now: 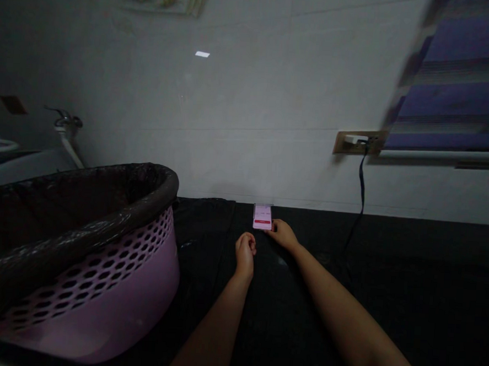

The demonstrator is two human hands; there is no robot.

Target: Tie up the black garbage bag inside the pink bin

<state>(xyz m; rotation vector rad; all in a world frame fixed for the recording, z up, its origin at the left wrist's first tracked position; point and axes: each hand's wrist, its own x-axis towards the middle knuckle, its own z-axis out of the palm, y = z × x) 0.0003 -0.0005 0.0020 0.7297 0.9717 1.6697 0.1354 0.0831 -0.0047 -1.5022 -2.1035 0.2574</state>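
Note:
A phone with a lit pinkish screen and a red bar across it stands out at the back of the dark surface, close to the wall. My right hand is at its lower right corner, fingers curled against the phone's edge. Just below and to the left of the phone is my left hand, its fingers curled in. Whether anything small sits inside those left fingers is hidden.
On the left stands a large pink basket lined with a black bag. A tap is behind it. At right, a plug with a black cord hangs from the wall socket, beside a purple striped curtain.

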